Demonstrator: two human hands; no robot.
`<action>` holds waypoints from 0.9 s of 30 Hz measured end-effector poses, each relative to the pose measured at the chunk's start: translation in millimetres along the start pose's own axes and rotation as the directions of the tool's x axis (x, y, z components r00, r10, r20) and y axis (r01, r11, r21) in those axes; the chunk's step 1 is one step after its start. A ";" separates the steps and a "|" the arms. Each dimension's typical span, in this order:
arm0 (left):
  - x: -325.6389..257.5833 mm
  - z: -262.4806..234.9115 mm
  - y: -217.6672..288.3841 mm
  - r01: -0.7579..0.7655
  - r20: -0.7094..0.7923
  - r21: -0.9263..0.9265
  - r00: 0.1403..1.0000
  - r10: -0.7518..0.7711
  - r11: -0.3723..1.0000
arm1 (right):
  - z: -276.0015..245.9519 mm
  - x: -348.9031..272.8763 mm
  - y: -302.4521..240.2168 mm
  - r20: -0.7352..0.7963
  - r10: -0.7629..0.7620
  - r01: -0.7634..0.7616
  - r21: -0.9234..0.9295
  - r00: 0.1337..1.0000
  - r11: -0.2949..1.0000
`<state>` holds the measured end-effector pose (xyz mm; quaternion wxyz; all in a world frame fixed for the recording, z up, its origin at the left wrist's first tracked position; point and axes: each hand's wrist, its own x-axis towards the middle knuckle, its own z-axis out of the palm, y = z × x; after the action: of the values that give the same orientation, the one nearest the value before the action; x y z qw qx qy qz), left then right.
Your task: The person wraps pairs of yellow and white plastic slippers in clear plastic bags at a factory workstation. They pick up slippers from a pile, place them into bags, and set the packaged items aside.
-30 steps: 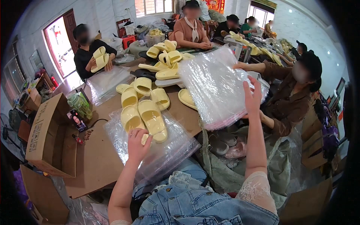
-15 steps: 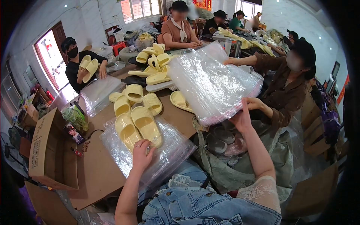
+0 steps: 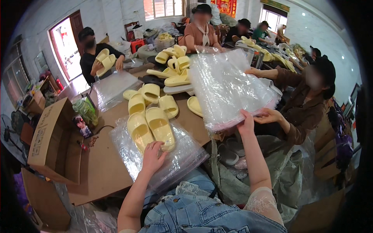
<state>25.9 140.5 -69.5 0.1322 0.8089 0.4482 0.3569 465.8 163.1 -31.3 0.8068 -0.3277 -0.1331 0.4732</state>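
A pair of pale yellow slippers lies on a stack of clear plastic bags at the table's near edge. At their heel end is my left hand, its fingers curled against the slippers. Another, larger stack of clear bags with a pinkish edge is held up, tilted, to the right. My right hand pinches its lower edge. Opposite me, a person in brown grips the same stack with both hands, one close beside my right hand.
More yellow slippers are heaped farther back on the brown table. On the left stand an open cardboard box and a green-tinted jar. A greenish sack holding slippers is at my right. Another person sits across, holding slippers.
The view has turned slightly left. My right hand has shifted a little left along the edge of the held bags, which hang somewhat steeper. My left hand stays at the slippers.
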 end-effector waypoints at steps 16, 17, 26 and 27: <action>115.2 55.6 98.3 0.670 0.867 -0.474 0.469 -0.168 -0.572 | -14.1 -37.9 -7.4 -0.015 0.057 -0.056 0.036 0.998 0.998; 115.4 72.1 100.1 0.657 0.809 -0.505 0.586 -0.042 -0.560 | 15.6 -62.6 -7.3 0.005 0.055 -0.055 0.003 0.998 0.998; 142.0 93.9 146.4 0.343 0.434 -0.678 0.900 0.022 -0.650 | -18.5 -98.3 -15.9 -0.078 0.070 -0.074 -0.055 0.995 0.996; 149.3 90.4 138.4 0.334 0.401 -0.703 0.915 0.038 -0.627 | -8.1 -107.5 -15.7 -0.079 0.088 -0.095 -0.083 0.993 0.992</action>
<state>227.3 194.5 8.7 0.8812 0.1799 0.0012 0.4372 425.2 63.1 -16.8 0.7737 -0.3855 -0.1079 0.4911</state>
